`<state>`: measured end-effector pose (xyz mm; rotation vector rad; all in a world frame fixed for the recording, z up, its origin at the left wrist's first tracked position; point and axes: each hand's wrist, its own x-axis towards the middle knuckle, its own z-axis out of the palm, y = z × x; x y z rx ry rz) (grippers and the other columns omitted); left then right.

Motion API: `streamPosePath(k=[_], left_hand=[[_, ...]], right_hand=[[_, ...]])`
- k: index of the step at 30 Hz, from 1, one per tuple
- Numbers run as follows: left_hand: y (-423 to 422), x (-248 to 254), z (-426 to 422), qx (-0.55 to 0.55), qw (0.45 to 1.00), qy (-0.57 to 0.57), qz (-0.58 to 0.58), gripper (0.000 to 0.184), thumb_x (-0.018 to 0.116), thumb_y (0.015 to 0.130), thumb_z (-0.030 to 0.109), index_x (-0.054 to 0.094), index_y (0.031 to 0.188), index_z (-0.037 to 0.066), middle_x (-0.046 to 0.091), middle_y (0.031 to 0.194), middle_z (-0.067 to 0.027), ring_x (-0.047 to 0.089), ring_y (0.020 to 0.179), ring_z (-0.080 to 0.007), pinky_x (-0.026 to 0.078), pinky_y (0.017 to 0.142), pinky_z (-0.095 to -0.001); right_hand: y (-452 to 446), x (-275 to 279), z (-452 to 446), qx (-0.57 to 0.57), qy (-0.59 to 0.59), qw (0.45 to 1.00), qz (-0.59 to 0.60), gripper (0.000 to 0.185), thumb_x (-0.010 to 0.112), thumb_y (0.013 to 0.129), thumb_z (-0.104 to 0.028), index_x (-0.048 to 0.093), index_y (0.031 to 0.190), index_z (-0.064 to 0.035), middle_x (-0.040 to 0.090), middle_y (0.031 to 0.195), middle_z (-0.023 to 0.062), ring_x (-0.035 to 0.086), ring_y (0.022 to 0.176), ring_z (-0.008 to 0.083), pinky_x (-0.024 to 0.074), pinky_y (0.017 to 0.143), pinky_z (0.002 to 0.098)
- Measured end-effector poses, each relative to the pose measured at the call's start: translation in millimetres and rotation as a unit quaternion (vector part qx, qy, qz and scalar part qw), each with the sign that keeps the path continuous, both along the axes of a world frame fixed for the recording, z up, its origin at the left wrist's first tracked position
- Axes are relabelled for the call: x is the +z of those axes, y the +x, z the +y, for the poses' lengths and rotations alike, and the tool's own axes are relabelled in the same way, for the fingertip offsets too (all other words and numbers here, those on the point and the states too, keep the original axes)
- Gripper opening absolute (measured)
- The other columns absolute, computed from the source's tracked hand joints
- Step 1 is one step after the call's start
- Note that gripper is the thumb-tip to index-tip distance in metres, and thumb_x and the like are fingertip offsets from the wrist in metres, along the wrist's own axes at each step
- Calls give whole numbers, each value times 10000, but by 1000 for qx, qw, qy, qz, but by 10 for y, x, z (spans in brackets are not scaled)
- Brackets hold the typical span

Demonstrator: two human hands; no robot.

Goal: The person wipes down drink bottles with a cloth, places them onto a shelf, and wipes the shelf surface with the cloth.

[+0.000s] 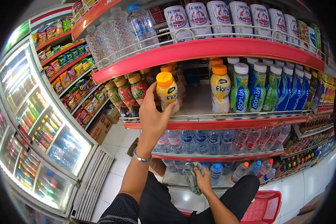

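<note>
My left hand (155, 115), with a metal band at the wrist, grips a yellow-labelled drink bottle (167, 93) with an orange cap. Its thumb is on the right side and its fingers are on the left. The bottle is upright at the front of the middle shelf (196, 101); whether its base touches the shelf is hard to tell. Behind it stand similar orange-capped bottles, partly hidden. Lower down, my right hand (203, 180) clutches a crumpled grey-green cloth (191, 177) in front of the bottom-shelf water bottles.
Matching yellow bottles (220, 89) and green and blue Isoplus bottles (257, 87) stand right of a shelf gap. Cans (210, 18) line the shelf above, behind a wire rail. A red basket (271, 201) sits by my right knee. Glass-door fridges (41, 123) are at left.
</note>
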<state>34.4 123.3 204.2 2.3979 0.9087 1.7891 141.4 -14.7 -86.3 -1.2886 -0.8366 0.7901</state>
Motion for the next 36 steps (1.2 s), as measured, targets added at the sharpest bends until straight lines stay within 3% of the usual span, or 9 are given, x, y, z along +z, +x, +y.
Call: streamPosePath(k=[8,11,16,19,23,26,27,30,36], left_hand=[[-25,-5,99,133,987,54,70,710,862,722,224,492,1274,-24,591,1072,-162,660,833,-263,533,658,-337],[-19,48,10,141,987,-12,71,797,813,755,305,410,1357,-28,555,1153,-199,623,958,-390,540,739,-423],[-105,48,5,117,988,-19,98,832,806,766,276,363,1403,-25,533,1219,-223,598,1041,-411,531,803,-429],[-141,42,-38,101,990,-21,100,764,796,782,238,392,1369,-35,529,1206,-233,580,1070,-413,519,833,-431],[-87,120,-315,100,988,95,69,533,771,812,188,495,1206,-40,537,1092,-210,576,987,-374,510,797,-418],[158,138,-452,-132,987,-76,48,383,735,838,170,522,1088,-27,555,983,-165,587,870,-274,500,755,-394],[313,113,-375,-186,975,-113,35,445,760,835,179,514,1143,-27,570,957,-118,566,826,-172,485,711,-287],[730,66,-52,-190,976,-75,80,688,771,822,281,410,1305,-50,597,1055,-185,608,913,-257,512,786,-361],[1062,11,80,-209,971,-72,89,718,806,786,284,402,1271,-58,616,1097,-236,639,985,-316,514,827,-375]], right_hand=[[-18,-73,24,8,4,1000,-1,259,636,918,-218,631,929,41,659,758,143,584,708,169,475,684,345],[-27,-9,-7,21,-10,1000,-6,258,640,916,-221,621,907,36,643,737,144,573,689,173,471,666,347],[-5,-51,-20,47,-49,997,-40,233,618,928,-198,627,922,34,642,772,67,543,744,112,454,684,296],[30,-15,-49,57,-49,994,-74,309,620,922,-268,626,916,41,675,802,141,629,747,200,475,699,353],[237,184,-117,178,-172,905,-347,473,575,896,-449,631,1045,-4,675,876,268,642,859,475,507,766,527],[325,455,-160,257,-243,822,-447,487,564,899,-462,632,1091,-19,671,979,280,641,951,453,508,808,534],[364,440,-162,252,-252,820,-449,487,564,899,-462,632,1091,-19,671,979,280,641,951,453,508,808,534],[518,256,-155,294,-248,792,-475,506,560,898,-461,619,1118,-9,663,1027,281,633,988,442,504,814,535],[788,-271,-270,343,-269,795,-421,499,562,894,-466,615,1109,-19,668,981,268,636,966,437,497,813,532]])
